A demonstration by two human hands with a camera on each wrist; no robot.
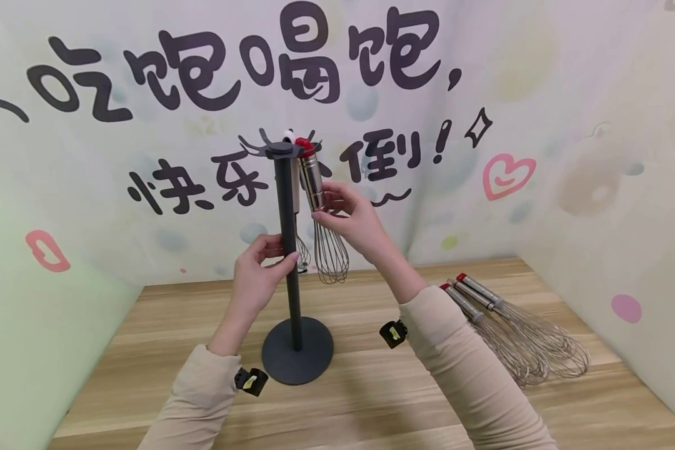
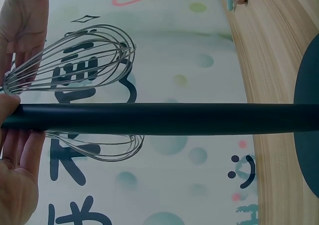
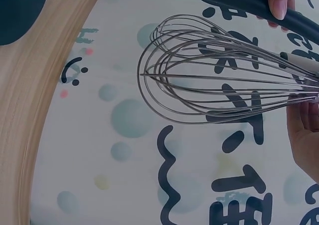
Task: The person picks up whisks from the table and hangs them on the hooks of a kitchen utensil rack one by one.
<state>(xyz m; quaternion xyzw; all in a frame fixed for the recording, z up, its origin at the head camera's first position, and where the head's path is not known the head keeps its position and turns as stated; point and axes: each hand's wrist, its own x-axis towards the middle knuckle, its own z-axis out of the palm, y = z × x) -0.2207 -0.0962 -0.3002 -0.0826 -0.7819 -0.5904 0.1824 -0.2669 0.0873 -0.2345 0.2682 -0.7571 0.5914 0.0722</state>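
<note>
A dark grey stand [image 1: 289, 294] with a round base and a crown of hooks rises from the table. My left hand [image 1: 261, 275] grips its pole at mid-height, thumb in front. In my right hand [image 1: 351, 219], a whisk [image 1: 313, 181] with a steel handle and red end is pinched low on the handle. Its red end is up at the hooks, and its wire loops [image 2: 94, 60] point down; whether it hangs on a hook I cannot tell. Behind the pole hangs a second whisk with a pale handle [image 1: 295, 194], partly hidden by the pole.
Several more whisks [image 1: 517, 337] with steel handles lie on the wooden table [image 1: 191, 331] to the right. A printed cloth backdrop [image 1: 371, 112] with dark lettering stands behind, and pale side walls [image 1: 607, 206] close in the table.
</note>
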